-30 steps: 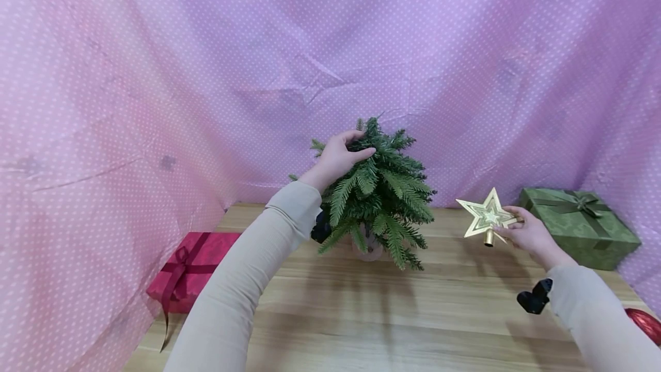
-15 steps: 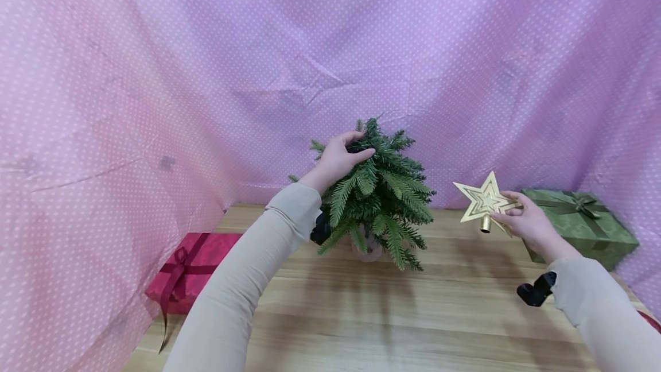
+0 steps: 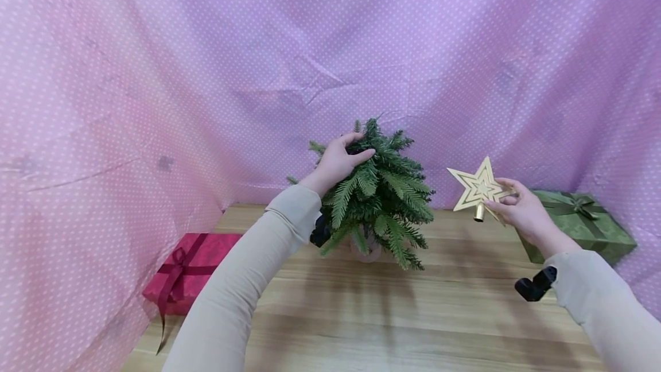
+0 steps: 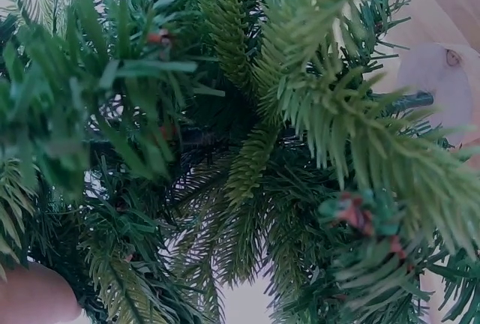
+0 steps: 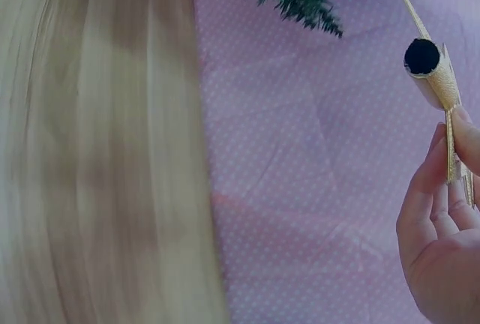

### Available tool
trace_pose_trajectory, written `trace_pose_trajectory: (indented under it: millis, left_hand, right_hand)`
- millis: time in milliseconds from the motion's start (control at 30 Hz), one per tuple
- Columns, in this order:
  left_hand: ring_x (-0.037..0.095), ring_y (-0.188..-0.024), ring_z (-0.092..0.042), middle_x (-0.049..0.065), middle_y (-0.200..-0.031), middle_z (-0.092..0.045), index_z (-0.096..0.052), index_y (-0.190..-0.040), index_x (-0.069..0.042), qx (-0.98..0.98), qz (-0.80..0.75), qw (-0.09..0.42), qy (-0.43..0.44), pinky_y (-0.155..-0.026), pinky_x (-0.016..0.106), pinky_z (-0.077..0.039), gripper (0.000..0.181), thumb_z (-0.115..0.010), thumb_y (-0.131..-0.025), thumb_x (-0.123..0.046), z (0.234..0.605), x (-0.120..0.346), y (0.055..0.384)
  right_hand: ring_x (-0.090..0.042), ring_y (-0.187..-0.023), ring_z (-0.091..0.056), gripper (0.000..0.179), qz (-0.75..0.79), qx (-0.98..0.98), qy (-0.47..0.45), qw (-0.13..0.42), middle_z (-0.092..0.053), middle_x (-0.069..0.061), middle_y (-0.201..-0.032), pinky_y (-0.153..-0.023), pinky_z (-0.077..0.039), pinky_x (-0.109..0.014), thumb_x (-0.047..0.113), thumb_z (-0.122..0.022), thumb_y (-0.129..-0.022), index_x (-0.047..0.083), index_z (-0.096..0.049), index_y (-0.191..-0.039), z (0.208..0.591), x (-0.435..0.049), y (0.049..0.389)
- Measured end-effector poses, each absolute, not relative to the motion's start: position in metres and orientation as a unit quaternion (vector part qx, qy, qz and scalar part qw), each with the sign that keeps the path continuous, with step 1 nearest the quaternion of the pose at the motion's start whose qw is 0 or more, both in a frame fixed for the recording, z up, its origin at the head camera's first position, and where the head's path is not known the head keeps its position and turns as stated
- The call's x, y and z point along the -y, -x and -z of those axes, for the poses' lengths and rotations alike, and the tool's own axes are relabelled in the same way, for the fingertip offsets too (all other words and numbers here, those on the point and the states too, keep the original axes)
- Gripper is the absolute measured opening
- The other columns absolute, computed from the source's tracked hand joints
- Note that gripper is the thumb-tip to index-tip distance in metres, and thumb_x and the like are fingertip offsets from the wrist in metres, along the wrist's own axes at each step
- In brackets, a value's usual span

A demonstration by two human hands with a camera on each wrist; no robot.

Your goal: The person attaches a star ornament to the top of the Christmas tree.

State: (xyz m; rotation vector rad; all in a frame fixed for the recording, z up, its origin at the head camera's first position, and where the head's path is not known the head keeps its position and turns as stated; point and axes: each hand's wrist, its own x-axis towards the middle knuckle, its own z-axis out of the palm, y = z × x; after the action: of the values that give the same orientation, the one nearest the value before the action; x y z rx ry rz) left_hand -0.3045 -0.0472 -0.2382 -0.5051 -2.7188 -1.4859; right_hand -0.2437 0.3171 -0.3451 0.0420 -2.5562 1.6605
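A small artificial Christmas tree (image 3: 382, 188) stands upright on the wooden table. Near its top, my left hand (image 3: 338, 159) grips the branches from the left, thumb in front and some fingers hidden among the needles. The left wrist view is filled with green branches (image 4: 322, 106), with part of a fingertip (image 4: 37, 294) at the lower left corner. To the right of the tree, my right hand (image 3: 524, 211) pinches a gold star tree topper (image 3: 480, 187) by its right points, raised above the table. The star's hollow socket (image 5: 424, 61) points down; its dark opening shows in the right wrist view.
A red gift box (image 3: 188, 277) with a dark ribbon sits at the left table edge. Behind my right hand is a green gift box (image 3: 594, 234) with a bow. A pink dotted cloth (image 3: 330, 45) hangs around the back and sides of the table (image 3: 335, 326).
My right hand has risen and shifted slightly left with the star. The left hand keeps its hold near the tree's top. A red shiny ornament at the right edge has left the view.
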Motion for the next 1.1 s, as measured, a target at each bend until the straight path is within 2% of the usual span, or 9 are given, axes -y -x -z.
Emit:
trace_pose_trajectory:
  millis: [167, 267, 367, 500, 667, 867, 1100]
  left_hand:
    - [0.020, -0.143, -0.026, -0.001, -0.153, -0.034, -0.044, -0.142, -0.022, 0.865, 0.473, 0.004, 0.165, -0.113, 0.043, -0.029, 0.058, -0.063, -0.090, -0.038, 0.240, 0.047, 0.306]
    - [0.020, -0.143, -0.026, -0.001, -0.152, -0.034, -0.044, -0.142, -0.021, 0.864, 0.474, 0.005, 0.169, -0.113, 0.043, -0.029, 0.058, -0.063, -0.090, -0.037, 0.240, 0.047, 0.307]
    - [0.020, -0.143, -0.026, -0.001, -0.152, -0.035, -0.044, -0.142, -0.021, 0.866, 0.471, 0.005, 0.169, -0.113, 0.043, -0.029, 0.057, -0.063, -0.091, -0.037, 0.240, 0.048, 0.307]
    - [0.020, -0.143, -0.026, -0.001, -0.152, -0.035, -0.044, -0.142, -0.021, 0.866, 0.471, 0.007, 0.167, -0.113, 0.044, -0.029, 0.057, -0.063, -0.091, -0.037, 0.241, 0.048, 0.307]
    - [0.020, -0.143, -0.026, -0.001, -0.152, -0.035, -0.044, -0.142, -0.021, 0.866, 0.472, 0.004, 0.165, -0.113, 0.043, -0.029, 0.057, -0.063, -0.091, -0.038, 0.240, 0.047, 0.307]
    - [0.020, -0.143, -0.026, -0.001, -0.152, -0.034, -0.044, -0.142, -0.022, 0.867, 0.472, 0.001, 0.161, -0.113, 0.044, -0.029, 0.057, -0.063, -0.090, -0.038, 0.241, 0.047, 0.307]
    - [0.020, -0.143, -0.026, -0.001, -0.152, -0.035, -0.044, -0.142, -0.022, 0.866, 0.473, 0.004, 0.159, -0.113, 0.044, -0.028, 0.057, -0.063, -0.090, -0.038, 0.240, 0.047, 0.306]
  right_hand:
    - [0.004, -0.069, -0.053, 0.073, -0.560, 0.827, -0.021, 0.051, -0.056, 0.017, -0.079, -0.060, -0.047, -0.015, 0.014, -0.061, -0.093, 0.005, -0.017, -0.150, 0.329, -0.306, 0.243]
    - [0.003, -0.069, -0.055, 0.067, -0.593, 0.802, -0.031, 0.058, -0.057, 0.015, -0.079, -0.059, -0.048, -0.014, 0.011, -0.063, -0.091, 0.009, -0.025, -0.147, 0.321, -0.301, 0.242]
    - [0.003, -0.064, -0.053, 0.058, -0.625, 0.777, -0.041, 0.071, -0.058, 0.014, -0.076, -0.054, -0.045, -0.013, 0.007, -0.064, -0.090, 0.016, -0.034, -0.138, 0.315, -0.296, 0.241]
    - [0.001, -0.054, -0.045, 0.055, -0.634, 0.767, -0.049, 0.083, -0.056, 0.014, -0.072, -0.047, -0.037, -0.015, 0.006, -0.064, -0.089, 0.020, -0.036, -0.134, 0.308, -0.292, 0.242]
    - [0.001, -0.055, -0.047, 0.060, -0.638, 0.764, -0.050, 0.085, -0.057, 0.014, -0.073, -0.046, -0.038, -0.016, 0.005, -0.064, -0.089, 0.016, -0.033, -0.139, 0.302, -0.289, 0.244]
    - [0.004, -0.058, -0.045, 0.070, -0.561, 0.818, -0.039, 0.115, -0.054, 0.019, -0.073, -0.051, -0.040, -0.014, 0.014, -0.064, -0.091, 0.007, -0.024, -0.148, 0.294, -0.282, 0.245]
    - [0.004, -0.063, -0.048, 0.071, -0.572, 0.808, -0.037, 0.135, -0.053, 0.018, -0.073, -0.057, -0.045, -0.013, 0.015, -0.065, -0.090, 0.010, -0.025, -0.149, 0.284, -0.274, 0.247]
